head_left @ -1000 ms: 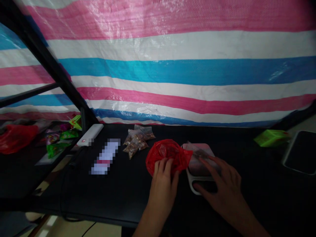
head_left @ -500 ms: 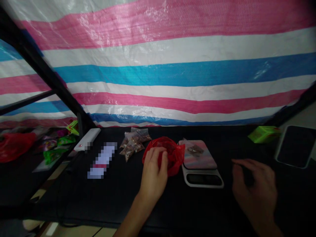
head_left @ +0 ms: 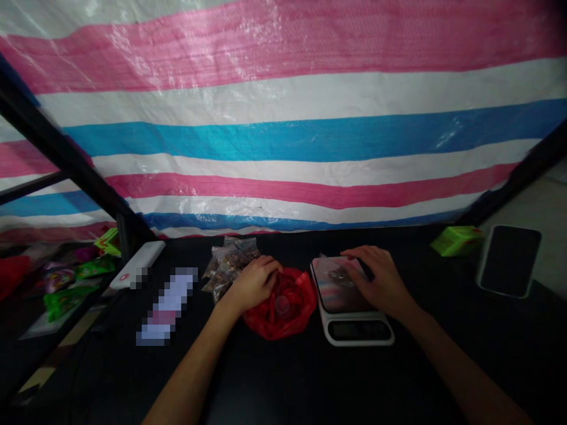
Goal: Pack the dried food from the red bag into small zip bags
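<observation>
My left hand (head_left: 253, 284) is at the left rim of a red plastic bag (head_left: 296, 324), its fingers curled over the edge and pinching it. The bag's mouth is open, and a small clear round piece (head_left: 282, 306) shows inside. Over a white kitchen scale (head_left: 325, 336) hovers my right hand (head_left: 376, 277), thumb and fingers apart. A small clear zip bag (head_left: 334, 273) with brownish contents lies on the scale's plate, close to those fingertips; whether they touch is unclear. Several similar filled zip bags (head_left: 230, 260) are piled behind my left hand, which partly hides them.
A white power strip (head_left: 139, 262) and a blurred-out flat item (head_left: 166, 310) lie to the left. At the right stand a green box (head_left: 456, 241) and a phone-like device (head_left: 509, 260). Green packets (head_left: 66, 301) rest beyond the black frame bar (head_left: 80, 165). A striped tarp (head_left: 283, 141) hangs behind.
My right hand has moved left from beside the scale to above its plate. My left hand has shifted from over the red bag's opening to its left rim. The view has shifted slightly.
</observation>
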Tool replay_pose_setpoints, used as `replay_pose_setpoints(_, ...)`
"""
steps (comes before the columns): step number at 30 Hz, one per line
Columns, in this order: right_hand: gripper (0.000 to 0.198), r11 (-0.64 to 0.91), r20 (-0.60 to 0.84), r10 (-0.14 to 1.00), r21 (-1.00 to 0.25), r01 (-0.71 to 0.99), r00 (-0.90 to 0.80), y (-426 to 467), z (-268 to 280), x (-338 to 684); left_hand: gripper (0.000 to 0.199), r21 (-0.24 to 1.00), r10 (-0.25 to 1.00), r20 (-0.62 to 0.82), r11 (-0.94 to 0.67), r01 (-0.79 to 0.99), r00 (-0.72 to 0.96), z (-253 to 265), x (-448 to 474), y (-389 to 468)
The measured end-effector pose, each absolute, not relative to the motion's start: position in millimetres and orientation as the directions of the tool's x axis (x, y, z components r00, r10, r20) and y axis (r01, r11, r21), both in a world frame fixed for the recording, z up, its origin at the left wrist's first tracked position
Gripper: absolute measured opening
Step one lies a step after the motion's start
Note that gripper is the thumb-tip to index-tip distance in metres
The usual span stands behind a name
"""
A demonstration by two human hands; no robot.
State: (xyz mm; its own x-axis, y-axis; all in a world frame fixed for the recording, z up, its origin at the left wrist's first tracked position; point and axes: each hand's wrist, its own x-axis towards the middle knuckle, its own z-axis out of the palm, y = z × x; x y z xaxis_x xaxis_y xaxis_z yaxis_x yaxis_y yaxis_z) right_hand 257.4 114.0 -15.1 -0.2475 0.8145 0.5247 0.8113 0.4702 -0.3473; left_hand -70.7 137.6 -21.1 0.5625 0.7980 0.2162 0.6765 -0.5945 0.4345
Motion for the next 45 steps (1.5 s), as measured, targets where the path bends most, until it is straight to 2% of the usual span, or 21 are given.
replay_pose_setpoints(4,0.031,0.462,0.479,0.835,-0.340,0.819,-0.272,110.8,-16.9,254.5,0.022,0.480,0.811,0.243,-0.577,0.661,0.532,-16.1,-70.0,135.4)
replay_pose_setpoints(8,0.044,0.451,0.399,0.863,-0.334,0.827,-0.309,111.4,-18.7,247.2,0.025,0.453,0.826,0.350,-0.562,0.692,0.442,-11.9,-61.6,130.9)
replay_pose_setpoints(13,0.032,0.423,0.417,0.876,-0.422,0.802,-0.243,109.2,-29.8,242.4,0.028,0.507,0.804,0.457,-0.588,0.630,0.381,-0.8,-52.6,117.7)
replay_pose_setpoints(18,0.027,0.385,0.531,0.847,-0.598,0.703,-0.012,105.5,-17.5,211.6,0.027,0.704,0.825,0.437,-0.562,0.434,0.358,-0.9,-38.5,102.7)
replay_pose_setpoints(21,0.016,0.483,0.557,0.822,-0.573,0.663,-0.118,107.8,6.4,175.3,0.034,0.818,0.851,0.417,-0.504,0.277,0.318,-7.8,-29.6,99.9)
replay_pose_setpoints(25,0.017,0.615,0.572,0.767,-0.524,0.590,-0.291,110.9,30.8,137.7,0.032,0.925,0.915,0.371,-0.380,0.027,0.158,-11.4,-26.0,106.6)
replay_pose_setpoints(28,0.015,0.629,0.586,0.757,-0.536,0.564,-0.287,110.1,25.9,133.8,0.034,0.948,0.948,0.316,-0.314,-0.050,0.041,-8.9,-30.1,114.1)
replay_pose_setpoints(32,0.008,0.507,0.559,0.821,-0.615,0.604,-0.120,110.8,6.0,147.3,0.038,0.971,0.971,0.229,-0.223,-0.083,0.075,-8.0,-32.7,116.5)
replay_pose_setpoints(38,0.016,0.414,0.400,0.906,-0.780,0.470,-0.134,115.6,4.6,153.5,0.038,0.973,0.970,0.232,-0.231,-0.026,0.076,-18.7,-26.2,112.6)
replay_pose_setpoints(45,0.019,0.431,0.411,0.899,-0.769,0.473,-0.152,116.3,1.2,151.9,0.031,0.934,0.941,0.335,-0.337,0.120,0.034,-26.1,-26.5,111.1)
